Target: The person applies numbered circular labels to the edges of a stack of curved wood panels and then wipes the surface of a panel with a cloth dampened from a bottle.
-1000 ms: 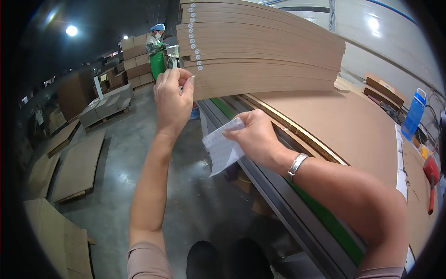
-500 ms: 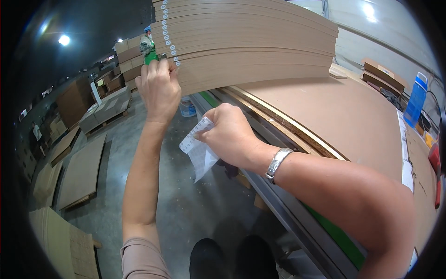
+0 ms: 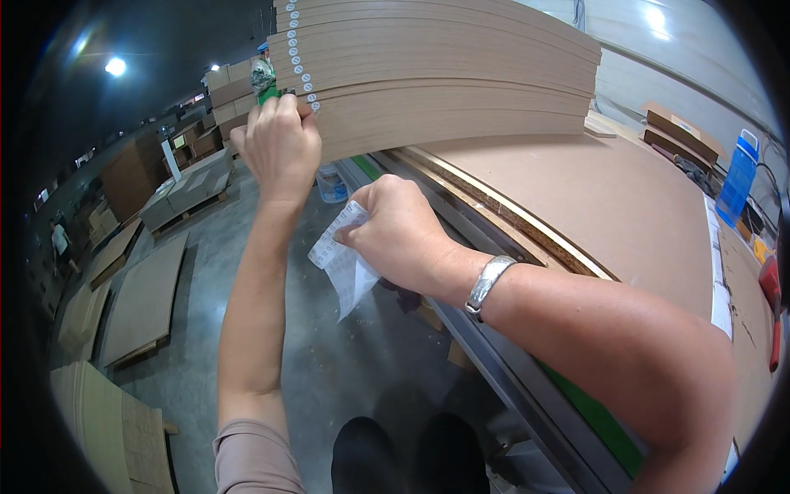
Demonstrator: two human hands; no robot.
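A tall stack of wood-grain panels [image 3: 444, 90] stands on the workbench. Round white stickers [image 3: 306, 78] run in a column down its face near the left corner. My left hand [image 3: 280, 152] is at that corner, beside the lowest stickers, with its fingers curled in; anything between the fingertips is hidden. A green object [image 3: 268, 89], partly wrapped in clear film, shows just beyond those fingers. Lower and to the right, my right hand [image 3: 399, 230] pinches a white sticker sheet [image 3: 341, 255], which hangs bent over the floor beside the bench edge.
The workbench [image 3: 559, 181] has a brown board top and a long strip [image 3: 510, 210] along its near edge. A blue water bottle [image 3: 737, 177] and a red-handled tool [image 3: 772, 305] lie to the right. Panels on pallets [image 3: 148, 300] cover parts of the floor at left; a person [image 3: 62, 243] is far off.
My right hand and the sticker sheet have moved slightly left and up. My left hand stays at the stack's corner, its fingers a touch higher. The distant person has shifted a little.
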